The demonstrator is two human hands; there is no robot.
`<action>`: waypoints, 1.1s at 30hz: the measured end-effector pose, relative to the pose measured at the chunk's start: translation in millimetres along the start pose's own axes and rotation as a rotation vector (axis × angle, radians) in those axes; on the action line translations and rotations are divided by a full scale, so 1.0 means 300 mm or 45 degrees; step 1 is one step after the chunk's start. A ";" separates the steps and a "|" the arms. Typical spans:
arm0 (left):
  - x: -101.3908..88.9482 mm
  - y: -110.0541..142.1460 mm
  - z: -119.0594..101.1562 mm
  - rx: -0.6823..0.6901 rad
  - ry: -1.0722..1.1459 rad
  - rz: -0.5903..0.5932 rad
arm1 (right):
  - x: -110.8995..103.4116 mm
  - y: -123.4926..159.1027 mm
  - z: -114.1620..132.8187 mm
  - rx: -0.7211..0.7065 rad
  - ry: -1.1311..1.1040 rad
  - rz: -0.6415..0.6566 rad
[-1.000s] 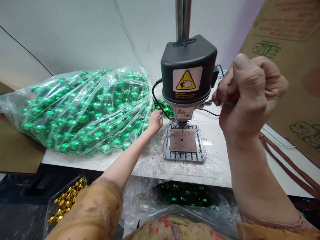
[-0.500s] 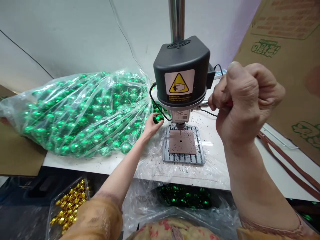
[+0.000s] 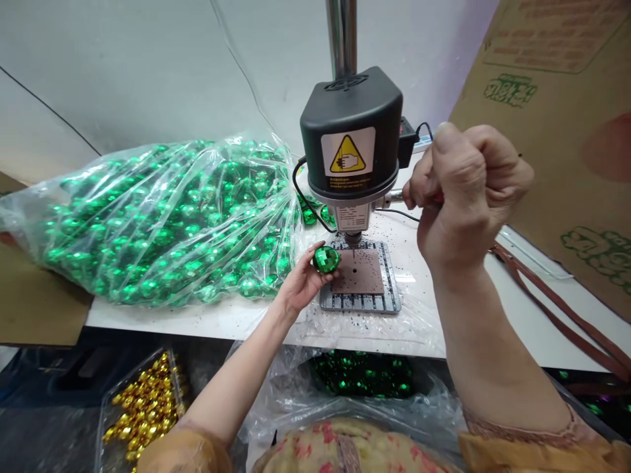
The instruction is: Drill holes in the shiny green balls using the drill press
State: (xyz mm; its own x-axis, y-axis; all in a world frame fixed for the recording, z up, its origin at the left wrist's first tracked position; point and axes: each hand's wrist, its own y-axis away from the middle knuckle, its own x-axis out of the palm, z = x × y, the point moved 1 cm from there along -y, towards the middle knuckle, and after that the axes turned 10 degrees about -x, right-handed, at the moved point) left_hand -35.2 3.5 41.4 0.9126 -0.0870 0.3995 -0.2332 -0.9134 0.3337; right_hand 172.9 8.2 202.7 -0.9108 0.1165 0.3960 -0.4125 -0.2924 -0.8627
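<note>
Between the fingers of my left hand [image 3: 306, 279] is a shiny green faceted ball [image 3: 326, 259], just left of the drill bit. The small bench drill press [image 3: 350, 138] has a black housing with a yellow warning label. Under its chuck [image 3: 353, 239] lies a brown square board [image 3: 362, 279] with one dark hole, on a slotted metal base [image 3: 392, 301]. My right hand [image 3: 463, 190] is closed in a fist at the drill press lever [image 3: 394, 196]; most of the lever is hidden by the hand.
A large clear bag of green balls [image 3: 162, 223] fills the table's left side. Loose green balls [image 3: 309, 215] lie behind the press. A cardboard box [image 3: 557, 131] and brown strap [image 3: 552, 309] are right. Golden balls [image 3: 142, 401] and bagged green ones [image 3: 362, 373] sit below the table edge.
My left hand has brought a green ball forward and right from behind the press to beside the board. The right hand stays closed at the lever. The view has shifted slightly.
</note>
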 end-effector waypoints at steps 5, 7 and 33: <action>0.015 0.004 0.006 -0.056 -0.070 -0.027 | -0.002 0.006 0.006 -0.015 0.054 0.008; 0.012 0.009 0.014 0.011 -0.279 -0.065 | -0.001 0.007 0.009 -0.003 0.054 0.006; 0.063 -0.083 0.090 0.502 -1.031 -0.207 | -0.003 0.010 0.006 -0.024 -0.023 0.021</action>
State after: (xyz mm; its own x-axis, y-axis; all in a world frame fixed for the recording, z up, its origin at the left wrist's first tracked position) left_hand -3.1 13.8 17.7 0.9154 -0.0620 -0.3977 -0.0854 -0.9955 -0.0415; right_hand 172.4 5.6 200.2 -0.9172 0.0945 0.3871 -0.3978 -0.2759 -0.8750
